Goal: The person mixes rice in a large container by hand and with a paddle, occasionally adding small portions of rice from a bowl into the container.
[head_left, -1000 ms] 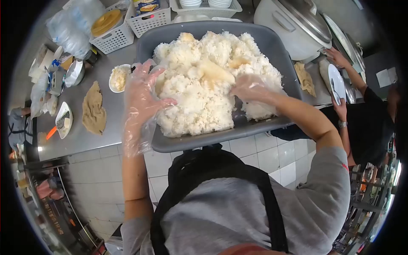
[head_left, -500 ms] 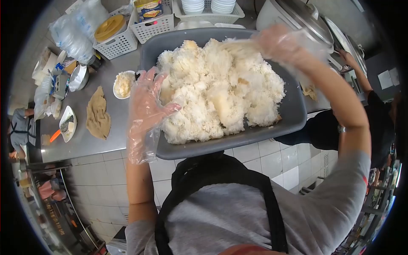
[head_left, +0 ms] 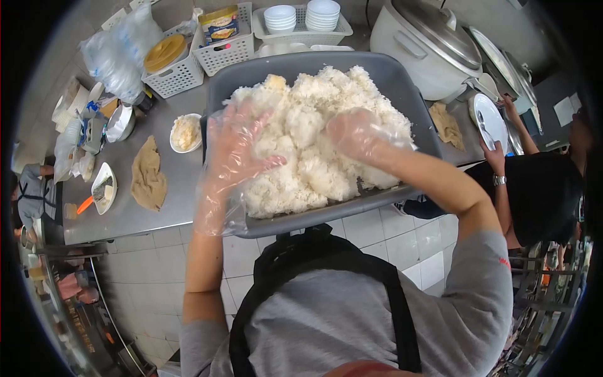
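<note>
A large grey tub holds a big heap of cooked white rice with some yellowish patches. My left hand, in a clear plastic glove, lies with spread fingers against the left side of the heap. Over the middle of the rice is my right hand, also gloved, its fingers curled together. A smooth pale shape shows just left of its fingers; I cannot tell whether the hand holds it.
Left of the tub are a small bowl of rice, a brown cloth and a white dish. White baskets and stacked bowls stand behind. A big rice cooker is back right, near a person holding a plate.
My right hand has come down from the tub's far right corner to the middle of the rice. My left hand stays spread at the left. The person at right now holds a plate.
</note>
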`<act>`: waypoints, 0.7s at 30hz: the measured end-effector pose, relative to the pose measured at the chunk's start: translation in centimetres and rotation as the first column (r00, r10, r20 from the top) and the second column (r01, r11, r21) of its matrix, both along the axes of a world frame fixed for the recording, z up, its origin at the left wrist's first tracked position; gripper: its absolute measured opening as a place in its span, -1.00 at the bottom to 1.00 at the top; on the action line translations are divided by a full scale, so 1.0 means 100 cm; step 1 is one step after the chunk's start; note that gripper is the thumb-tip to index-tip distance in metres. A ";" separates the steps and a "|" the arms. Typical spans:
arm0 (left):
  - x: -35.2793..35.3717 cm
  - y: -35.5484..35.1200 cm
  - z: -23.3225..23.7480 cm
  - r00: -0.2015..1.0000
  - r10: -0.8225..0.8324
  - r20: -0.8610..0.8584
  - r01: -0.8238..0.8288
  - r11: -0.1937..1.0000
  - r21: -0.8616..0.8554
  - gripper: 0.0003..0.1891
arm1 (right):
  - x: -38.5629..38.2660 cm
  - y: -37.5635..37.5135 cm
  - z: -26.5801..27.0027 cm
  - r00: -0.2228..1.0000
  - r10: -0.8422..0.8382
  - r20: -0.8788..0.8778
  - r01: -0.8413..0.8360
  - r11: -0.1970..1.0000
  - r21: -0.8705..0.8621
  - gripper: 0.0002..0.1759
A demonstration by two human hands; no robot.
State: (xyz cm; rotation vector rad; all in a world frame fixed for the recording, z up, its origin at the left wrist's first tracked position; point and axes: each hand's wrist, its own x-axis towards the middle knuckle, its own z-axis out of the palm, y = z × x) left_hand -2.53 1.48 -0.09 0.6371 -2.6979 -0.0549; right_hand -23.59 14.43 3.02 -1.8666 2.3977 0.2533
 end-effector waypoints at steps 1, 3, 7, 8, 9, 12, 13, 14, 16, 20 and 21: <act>0.000 0.004 -0.003 0.998 -0.059 0.006 0.059 0.998 0.010 -0.11 | 0.007 0.007 0.005 0.999 0.026 -0.019 -0.027 1.000 -0.017 -0.82; 0.001 0.010 -0.005 0.993 -0.118 0.025 0.118 0.993 0.026 -0.14 | 0.005 0.016 -0.001 0.986 0.113 -0.124 -0.120 0.992 -0.043 -0.84; 0.004 0.008 0.000 0.997 0.078 0.003 -0.077 0.996 -0.052 -0.25 | -0.020 0.039 0.061 0.822 0.248 -0.513 -0.295 0.955 -0.010 -0.83; 0.004 0.007 -0.002 0.985 0.172 -0.024 -0.174 0.981 -0.087 -0.29 | -0.039 0.039 0.077 0.760 0.286 -0.584 -0.362 0.932 -0.014 -0.82; 0.004 0.005 -0.003 0.968 0.239 -0.082 -0.244 0.968 -0.065 -0.33 | -0.067 0.041 0.087 0.770 0.294 -0.566 -0.445 0.883 -0.147 -0.86; 0.002 -0.005 -0.003 0.919 0.343 -0.193 -0.352 0.936 -0.013 -0.40 | -0.105 0.009 0.097 0.856 0.200 -0.477 -0.223 0.975 0.010 -0.79; 0.001 -0.009 -0.003 0.928 0.319 -0.194 -0.328 0.945 -0.013 -0.40 | -0.113 -0.005 0.098 0.878 0.135 -0.459 -0.066 0.984 0.163 -0.75; 0.000 -0.012 -0.004 0.935 0.296 -0.196 -0.304 0.953 -0.013 -0.39 | -0.145 -0.007 0.047 0.902 0.146 -0.405 -0.166 0.986 -0.013 -0.74; -0.001 -0.017 -0.007 0.941 0.279 -0.193 -0.276 0.960 0.043 -0.38 | -0.144 -0.024 0.004 0.977 0.042 -0.211 -0.041 0.999 0.009 -0.68; -0.005 -0.021 -0.006 0.939 0.279 -0.202 -0.272 0.960 0.063 -0.34 | -0.106 -0.060 -0.019 0.994 0.108 -0.020 -0.105 0.988 0.111 -0.63; -0.006 -0.021 -0.005 0.937 0.287 -0.199 -0.275 0.958 0.087 -0.33 | -0.116 -0.067 -0.047 0.960 0.280 -0.026 -0.278 0.958 0.070 -0.62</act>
